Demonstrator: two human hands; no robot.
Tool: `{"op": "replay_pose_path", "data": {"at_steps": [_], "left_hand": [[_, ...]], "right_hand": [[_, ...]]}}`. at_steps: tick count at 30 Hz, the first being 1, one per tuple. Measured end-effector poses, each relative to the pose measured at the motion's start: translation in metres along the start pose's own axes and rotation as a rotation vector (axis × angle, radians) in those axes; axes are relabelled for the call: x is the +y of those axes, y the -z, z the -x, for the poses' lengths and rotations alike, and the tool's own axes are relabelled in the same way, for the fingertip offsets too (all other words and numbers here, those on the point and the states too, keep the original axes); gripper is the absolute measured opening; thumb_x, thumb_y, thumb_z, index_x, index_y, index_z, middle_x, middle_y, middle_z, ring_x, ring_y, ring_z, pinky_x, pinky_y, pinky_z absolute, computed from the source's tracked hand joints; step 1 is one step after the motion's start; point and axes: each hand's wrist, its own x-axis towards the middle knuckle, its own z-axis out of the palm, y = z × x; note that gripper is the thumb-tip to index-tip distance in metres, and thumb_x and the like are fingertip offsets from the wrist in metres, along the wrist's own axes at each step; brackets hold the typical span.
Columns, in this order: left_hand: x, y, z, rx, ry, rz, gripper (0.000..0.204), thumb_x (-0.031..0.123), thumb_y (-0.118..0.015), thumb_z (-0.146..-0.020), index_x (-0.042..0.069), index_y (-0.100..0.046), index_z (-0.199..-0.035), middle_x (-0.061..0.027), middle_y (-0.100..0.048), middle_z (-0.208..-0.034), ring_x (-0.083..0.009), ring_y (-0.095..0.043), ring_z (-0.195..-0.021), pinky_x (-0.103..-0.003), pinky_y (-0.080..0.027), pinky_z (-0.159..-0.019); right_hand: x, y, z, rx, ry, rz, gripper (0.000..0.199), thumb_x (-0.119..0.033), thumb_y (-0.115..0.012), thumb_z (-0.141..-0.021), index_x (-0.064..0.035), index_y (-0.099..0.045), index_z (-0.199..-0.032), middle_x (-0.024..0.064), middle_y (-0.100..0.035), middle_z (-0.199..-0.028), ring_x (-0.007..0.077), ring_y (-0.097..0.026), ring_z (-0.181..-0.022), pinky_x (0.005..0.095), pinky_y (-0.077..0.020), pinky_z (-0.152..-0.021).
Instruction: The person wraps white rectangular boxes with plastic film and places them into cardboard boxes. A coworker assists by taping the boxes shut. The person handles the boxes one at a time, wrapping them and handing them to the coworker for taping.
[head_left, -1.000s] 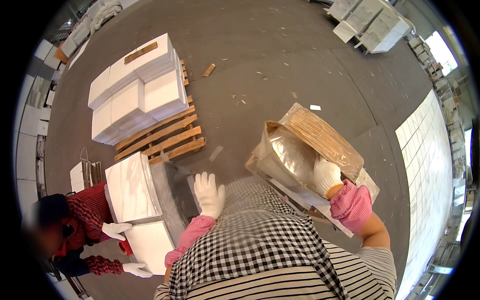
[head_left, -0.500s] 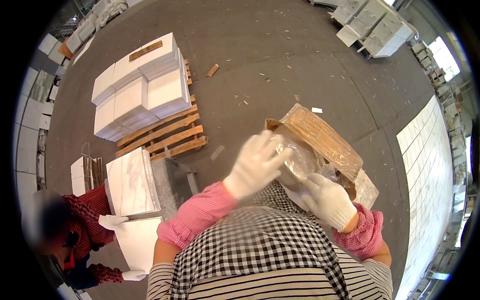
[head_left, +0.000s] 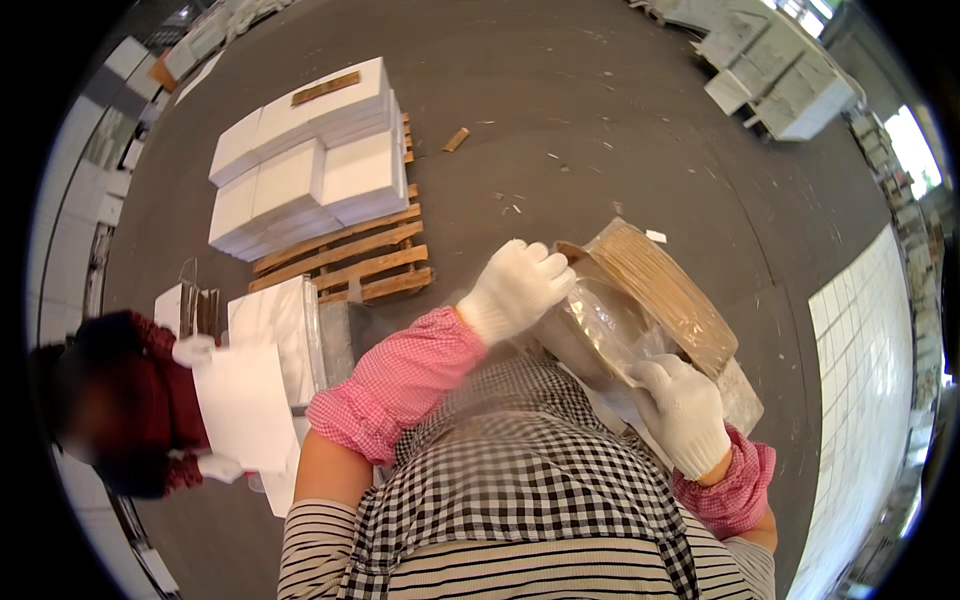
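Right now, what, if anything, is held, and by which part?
Right hand: apparently the carton or its plastic, by the near edge. Left hand: cannot tell whether it holds anything.

Head view | legible text: none | brown carton before me (head_left: 668,287): I read no label or number | stacked white blocks (head_left: 290,178): I read no marking | signs: I make out none

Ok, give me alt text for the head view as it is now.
The person's gloved left hand and right hand are at an open brown box with clear plastic inside. At left, a co-worker holds a white panel; beyond, white stacks sit on a wooden pallet.
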Motion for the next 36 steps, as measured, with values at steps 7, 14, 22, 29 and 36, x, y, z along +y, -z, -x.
{"op": "replay_pose_path", "data": {"at_steps": [7, 14, 22, 29, 36], "left_hand": [[0.004, 0.050, 0.068, 0.044, 0.584, 0.263, 0.014, 0.017, -0.068, -0.091, 0.013, -0.076, -0.102, -0.0060, -0.076, -0.102, -0.0270, -0.074, -0.094, -0.037, -0.059, -0.077], [-0.013, 0.094, 0.117, 0.145, 1.073, 0.470, 0.021, 0.019, -0.068, -0.097, 0.008, -0.080, -0.112, -0.0108, -0.078, -0.105, -0.0298, -0.073, -0.097, -0.039, -0.058, -0.085], [-0.085, 0.145, 0.178, 0.217, 1.611, 1.068, 0.024, 0.010, -0.069, -0.097, -0.002, -0.077, -0.116, -0.0070, -0.075, -0.093, -0.0130, -0.061, -0.060, -0.030, -0.051, -0.057], [-0.188, 0.193, 0.249, 0.410, 1.823, 0.950, 0.030, 0.010, -0.069, -0.097, -0.001, -0.076, -0.123, -0.0087, -0.077, -0.106, -0.0131, -0.062, -0.066, -0.029, -0.050, -0.057], [-0.325, 0.187, 0.353, 0.139, 1.644, 0.366, 0.023, 0.018, -0.068, -0.097, 0.009, -0.081, -0.114, -0.0100, -0.080, -0.106, -0.0260, -0.072, -0.083, -0.041, -0.058, -0.078]], "right_hand": [[-0.032, 0.014, -0.063, 0.081, 0.103, 0.201, 0.023, -0.006, -0.071, -0.088, -0.0124, -0.073, -0.110, 0.0117, -0.067, -0.085, 0.0351, -0.068, -0.075, 0.0450, -0.0547, -0.064], [-0.069, 0.014, -0.144, 0.122, 0.270, 0.265, 0.003, -0.011, -0.073, -0.092, -0.0114, -0.074, -0.094, 0.0076, -0.072, -0.096, 0.0306, -0.071, -0.077, 0.0393, -0.0568, -0.066], [-0.121, -0.035, -0.276, 0.067, 0.634, 0.117, 0.009, -0.011, -0.070, -0.091, -0.0134, -0.075, -0.098, 0.0070, -0.075, -0.105, 0.0326, -0.073, -0.082, 0.0398, -0.0575, -0.069], [-0.207, -0.112, -0.393, 0.042, 0.763, 0.117, 0.011, -0.021, -0.065, -0.097, -0.0144, -0.072, -0.093, 0.0085, -0.071, -0.096, 0.0348, -0.072, -0.079, 0.0460, -0.0562, -0.066], [-0.267, -0.197, -0.502, 0.110, 0.772, 0.111, 0.017, -0.028, -0.066, -0.098, -0.0135, -0.070, -0.091, 0.0096, -0.070, -0.088, 0.0341, -0.071, -0.076, 0.0446, -0.0562, -0.065]]}}
